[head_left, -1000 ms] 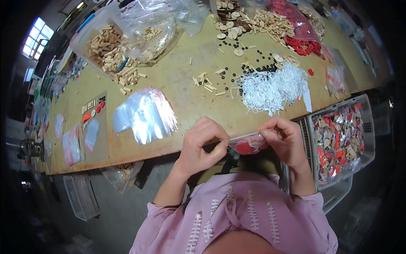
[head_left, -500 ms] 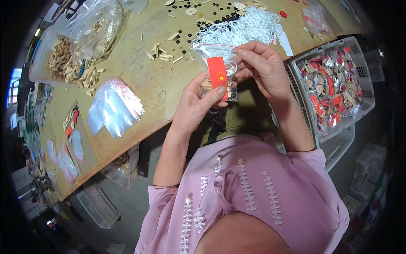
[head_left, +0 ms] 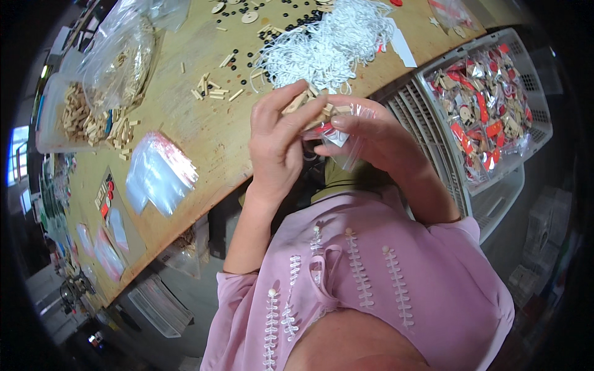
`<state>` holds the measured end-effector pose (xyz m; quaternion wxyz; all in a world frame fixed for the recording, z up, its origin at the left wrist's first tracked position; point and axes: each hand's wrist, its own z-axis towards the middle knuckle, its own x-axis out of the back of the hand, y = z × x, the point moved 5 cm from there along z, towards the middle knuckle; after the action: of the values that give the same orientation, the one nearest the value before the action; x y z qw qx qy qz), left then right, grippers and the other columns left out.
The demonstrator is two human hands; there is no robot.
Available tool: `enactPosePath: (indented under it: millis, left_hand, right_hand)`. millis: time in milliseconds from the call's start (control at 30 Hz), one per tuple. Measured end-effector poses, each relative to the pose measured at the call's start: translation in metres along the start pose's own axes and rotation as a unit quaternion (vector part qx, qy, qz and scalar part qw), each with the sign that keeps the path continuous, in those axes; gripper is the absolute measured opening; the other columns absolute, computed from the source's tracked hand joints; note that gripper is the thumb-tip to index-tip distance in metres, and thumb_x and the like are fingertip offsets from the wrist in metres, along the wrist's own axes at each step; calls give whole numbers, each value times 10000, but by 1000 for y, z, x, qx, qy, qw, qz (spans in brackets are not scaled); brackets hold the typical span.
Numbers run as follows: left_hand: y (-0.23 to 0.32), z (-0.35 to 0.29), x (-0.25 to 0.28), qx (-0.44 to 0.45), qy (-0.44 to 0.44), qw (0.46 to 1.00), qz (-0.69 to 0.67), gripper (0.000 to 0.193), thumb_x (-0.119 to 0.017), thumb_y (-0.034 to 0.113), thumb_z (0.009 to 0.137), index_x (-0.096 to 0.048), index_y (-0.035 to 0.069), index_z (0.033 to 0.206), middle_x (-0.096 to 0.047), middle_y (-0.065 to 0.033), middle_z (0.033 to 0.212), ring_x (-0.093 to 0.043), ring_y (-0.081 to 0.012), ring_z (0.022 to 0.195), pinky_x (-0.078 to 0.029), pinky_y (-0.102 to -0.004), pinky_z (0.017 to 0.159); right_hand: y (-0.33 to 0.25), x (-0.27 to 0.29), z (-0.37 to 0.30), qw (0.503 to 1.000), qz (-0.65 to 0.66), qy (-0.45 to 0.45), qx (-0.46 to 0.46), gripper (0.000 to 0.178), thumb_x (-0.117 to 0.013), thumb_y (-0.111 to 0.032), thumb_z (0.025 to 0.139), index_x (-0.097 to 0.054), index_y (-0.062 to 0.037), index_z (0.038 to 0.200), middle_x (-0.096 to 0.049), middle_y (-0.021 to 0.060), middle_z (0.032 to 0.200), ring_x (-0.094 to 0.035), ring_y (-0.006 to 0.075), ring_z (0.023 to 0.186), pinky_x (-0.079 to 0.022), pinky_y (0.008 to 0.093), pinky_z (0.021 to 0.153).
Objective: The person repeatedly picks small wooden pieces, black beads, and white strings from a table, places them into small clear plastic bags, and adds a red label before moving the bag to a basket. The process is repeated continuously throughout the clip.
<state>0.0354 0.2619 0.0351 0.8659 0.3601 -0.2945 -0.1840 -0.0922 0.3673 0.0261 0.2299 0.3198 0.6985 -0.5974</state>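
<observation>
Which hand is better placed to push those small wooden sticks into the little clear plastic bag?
Probably the left hand: it pinches the small wooden sticks right at the clear plastic bag, while the right hand is busy holding that bag.

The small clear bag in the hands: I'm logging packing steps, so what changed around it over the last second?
The left hand now pinches small wooden sticks at the mouth of the clear bag, which the right hand holds open; earlier both hands held a bag with a red piece inside. The hands have risen from the table edge. The white string pile and side basket lie as before.
</observation>
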Motion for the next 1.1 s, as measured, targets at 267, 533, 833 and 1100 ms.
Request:
enactPosePath:
  millis: [267, 533, 833, 1100]
  left_hand:
    - [-17, -6, -1, 283, -35, 905, -316, 556, -641, 291, 999, -478, 2, 1445, -597, -119, 1276, -600, -180, 1168, -503, -328, 989]
    - [-15, -15, -6, 319, -31, 914, -249, 592, -725, -51, 889, -482, 16, 1424, -626, -86, 1262, -648, -179, 1098, -544, -313, 940]
    - [3, -26, -9, 238, -182, 942, -154, 631, -667, -66, 897, -442, 5, 1482, -584, -109, 1301, -597, -151, 1082, -469, -299, 989]
    - [-21, -52, 26, 209, -54, 957, -193, 393, -553, -23, 1021, -515, -37, 1412, -675, -125, 1152, -656, -173, 1034, -516, -294, 951]
  right_hand:
    - [6, 17, -5, 994, -65, 24, 89, 504, -655, -129, 994, -483, 67, 1425, -661, 141, 1243, -676, 190, 1107, -567, 337, 945]
    - [11, 10, -11, 981, -160, 101, 36, 508, -712, -82, 935, -538, -14, 1408, -686, 30, 1051, -652, 93, 871, -548, 257, 731]
    - [24, 18, -35, 938, -328, 93, 67, 373, -803, -188, 895, -622, -2, 1163, -719, 57, 940, -635, 98, 837, -521, 296, 719]
    - [-116, 32, -146, 411, -769, 335, 358, 328, -518, -21, 944, -694, -110, 1205, -702, 151, 1222, -669, 315, 1144, -527, 417, 1004]
